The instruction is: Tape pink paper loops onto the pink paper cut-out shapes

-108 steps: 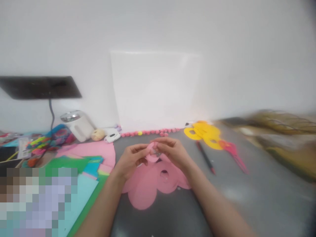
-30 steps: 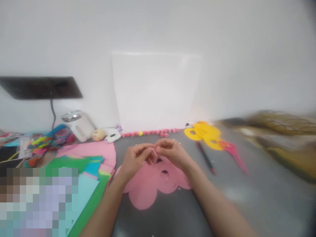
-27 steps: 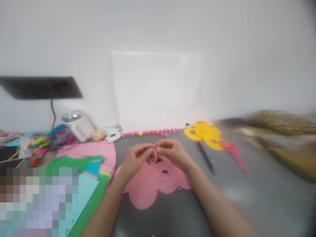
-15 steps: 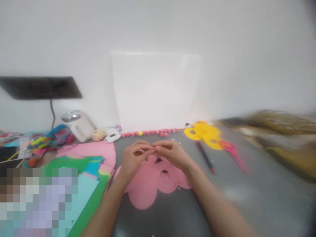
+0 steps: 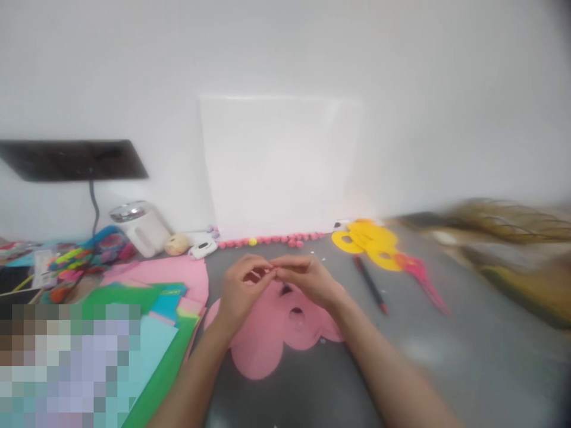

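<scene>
A pink paper shape (image 5: pixel 263 339) with rounded lobes and dark-and-white round details lies on the grey table. Over its far edge my left hand (image 5: pixel 243 288) and my right hand (image 5: pixel 310 279) meet fingertip to fingertip. Both hands are pinched closed; what sits between the fingertips is too small and blurred to name. Beyond them a row of small pink pieces (image 5: pixel 267 239), with one yellow piece among them, runs along the foot of the wall.
Right of my hands lie a dark pen (image 5: pixel 371 285), yellow paper shapes (image 5: pixel 379 242) and pink scissors (image 5: pixel 422 278). At left are green paper (image 5: pixel 167 371), pink paper (image 5: pixel 178 273), a white device (image 5: pixel 203 248) and a white container (image 5: pixel 145 229). A white sheet (image 5: pixel 281 166) stands against the wall.
My fingers have shifted very slightly while staying pinched together. The paper shape and other objects look unmoved, apart from a slight shift of the view.
</scene>
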`<action>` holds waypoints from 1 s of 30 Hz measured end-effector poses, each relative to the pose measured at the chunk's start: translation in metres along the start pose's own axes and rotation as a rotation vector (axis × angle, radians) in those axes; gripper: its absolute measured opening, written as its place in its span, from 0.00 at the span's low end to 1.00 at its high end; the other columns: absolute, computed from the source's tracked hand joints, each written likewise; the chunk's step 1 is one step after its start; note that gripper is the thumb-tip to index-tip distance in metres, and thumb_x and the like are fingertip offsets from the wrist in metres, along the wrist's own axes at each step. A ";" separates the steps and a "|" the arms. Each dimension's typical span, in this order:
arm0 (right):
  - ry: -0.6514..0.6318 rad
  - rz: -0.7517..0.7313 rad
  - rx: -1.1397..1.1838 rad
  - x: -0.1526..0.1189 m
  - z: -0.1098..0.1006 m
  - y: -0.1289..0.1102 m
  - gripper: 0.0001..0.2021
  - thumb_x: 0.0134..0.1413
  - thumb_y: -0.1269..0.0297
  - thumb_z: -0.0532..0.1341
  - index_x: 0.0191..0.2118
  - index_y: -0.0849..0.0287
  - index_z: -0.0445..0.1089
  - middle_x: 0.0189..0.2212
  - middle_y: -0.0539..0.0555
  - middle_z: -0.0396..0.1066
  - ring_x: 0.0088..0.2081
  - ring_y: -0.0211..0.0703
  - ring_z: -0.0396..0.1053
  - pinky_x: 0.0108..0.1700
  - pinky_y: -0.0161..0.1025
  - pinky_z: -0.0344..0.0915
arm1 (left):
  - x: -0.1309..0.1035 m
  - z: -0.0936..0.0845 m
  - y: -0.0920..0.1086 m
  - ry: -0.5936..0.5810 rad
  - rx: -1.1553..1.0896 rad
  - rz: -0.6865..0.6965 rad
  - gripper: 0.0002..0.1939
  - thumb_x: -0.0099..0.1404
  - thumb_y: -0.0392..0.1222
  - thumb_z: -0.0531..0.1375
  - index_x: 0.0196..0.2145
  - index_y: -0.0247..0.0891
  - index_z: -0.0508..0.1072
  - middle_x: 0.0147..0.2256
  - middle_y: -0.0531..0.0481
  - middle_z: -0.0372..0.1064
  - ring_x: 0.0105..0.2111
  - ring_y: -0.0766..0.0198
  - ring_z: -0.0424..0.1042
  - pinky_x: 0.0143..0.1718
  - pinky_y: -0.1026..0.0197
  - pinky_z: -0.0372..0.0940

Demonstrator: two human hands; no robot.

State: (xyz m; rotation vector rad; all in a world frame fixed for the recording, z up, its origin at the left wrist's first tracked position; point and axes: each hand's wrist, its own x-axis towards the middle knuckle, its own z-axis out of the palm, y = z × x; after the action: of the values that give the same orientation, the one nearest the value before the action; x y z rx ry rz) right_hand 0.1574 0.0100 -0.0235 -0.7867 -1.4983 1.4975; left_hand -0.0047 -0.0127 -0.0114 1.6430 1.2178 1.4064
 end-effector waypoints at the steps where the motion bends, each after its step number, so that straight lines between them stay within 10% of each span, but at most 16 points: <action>1: 0.006 -0.004 -0.001 0.000 0.000 0.001 0.13 0.45 0.58 0.65 0.39 0.55 0.75 0.37 0.54 0.75 0.39 0.43 0.70 0.43 0.43 0.68 | 0.000 0.000 0.000 -0.005 0.002 -0.002 0.04 0.52 0.41 0.65 0.24 0.40 0.75 0.29 0.49 0.70 0.26 0.65 0.68 0.26 0.65 0.63; 30: 0.116 -0.050 0.066 0.001 0.005 0.000 0.08 0.42 0.62 0.67 0.30 0.58 0.73 0.24 0.50 0.72 0.27 0.38 0.70 0.32 0.37 0.68 | 0.004 -0.005 -0.005 -0.178 -0.441 -0.427 0.07 0.52 0.41 0.66 0.29 0.35 0.75 0.23 0.50 0.73 0.25 0.66 0.71 0.29 0.64 0.64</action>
State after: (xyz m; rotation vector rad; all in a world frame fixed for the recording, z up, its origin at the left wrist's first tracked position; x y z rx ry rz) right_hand 0.1526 0.0090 -0.0227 -0.7786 -1.3668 1.4327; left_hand -0.0108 -0.0078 -0.0138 1.1006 0.9925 1.1300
